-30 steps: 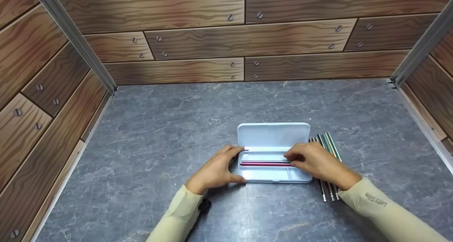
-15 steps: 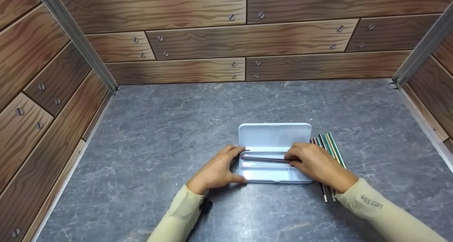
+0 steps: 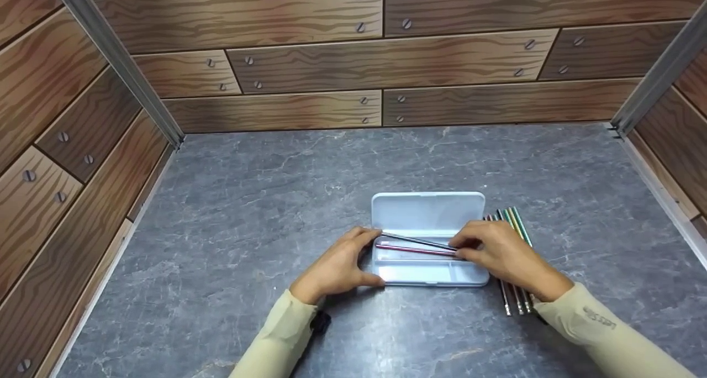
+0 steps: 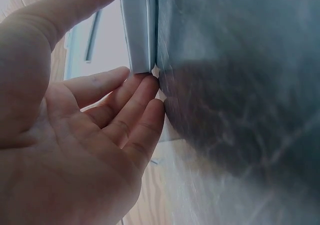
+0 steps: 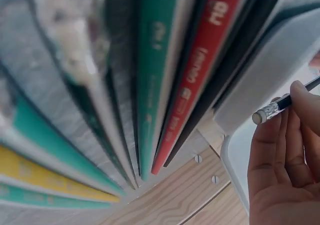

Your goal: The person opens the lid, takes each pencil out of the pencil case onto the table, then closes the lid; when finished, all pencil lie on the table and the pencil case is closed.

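A pale blue plastic pencil case [image 3: 414, 272] lies with its lid [image 3: 428, 212] raised. My left hand [image 3: 339, 264] holds the case's left end, thumb at the front corner and fingers at the back one. Between the thumb and fingers of my right hand [image 3: 497, 259] is a dark pencil [image 3: 414, 240], slanting above the case with its far tip near my left fingertips. The right wrist view shows its silver ferrule [image 5: 271, 111] and pale eraser sticking out past the fingers. A red pencil [image 3: 409, 249] slants beneath it in the rear compartment, its right end hidden by my hand.
Several more pencils [image 3: 516, 223] lie side by side on the grey marbled table [image 3: 265, 201], right of the case and partly under my right forearm. In the right wrist view, green, red and yellow ones show. Wood-patterned walls [image 3: 304, 110] enclose the back and sides.
The dark pencil has lifted and swung apart from the red one, its left end toward the back. The red pencil has shifted backward. My left hand stays at the case.
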Available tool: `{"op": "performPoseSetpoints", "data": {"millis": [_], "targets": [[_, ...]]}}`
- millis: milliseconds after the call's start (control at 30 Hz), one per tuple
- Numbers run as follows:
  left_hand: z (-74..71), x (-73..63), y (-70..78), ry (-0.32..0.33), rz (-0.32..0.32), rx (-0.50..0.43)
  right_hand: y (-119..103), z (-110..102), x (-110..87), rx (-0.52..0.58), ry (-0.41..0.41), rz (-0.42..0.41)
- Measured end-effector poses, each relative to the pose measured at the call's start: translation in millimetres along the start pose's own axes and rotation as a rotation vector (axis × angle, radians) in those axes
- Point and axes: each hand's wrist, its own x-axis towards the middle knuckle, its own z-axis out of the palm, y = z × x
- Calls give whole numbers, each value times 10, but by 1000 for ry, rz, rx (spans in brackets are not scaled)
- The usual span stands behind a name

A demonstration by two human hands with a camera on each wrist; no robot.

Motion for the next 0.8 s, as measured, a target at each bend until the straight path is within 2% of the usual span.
{"op": "performPoseSetpoints", "data": {"millis": [200,467,633,800], "targets": [[10,-3,-3,-4,-7,10,0,-93,-124,68,61,64],[33,-7,7,-13,-18,-21,116,-309,-410,103,184,271],[18,-7,7,-13,-26,-24,256,-464,-637,101,196,426],[2,-1,12,-11,-21,-24,379,-556,-852,31,171,538]]}}
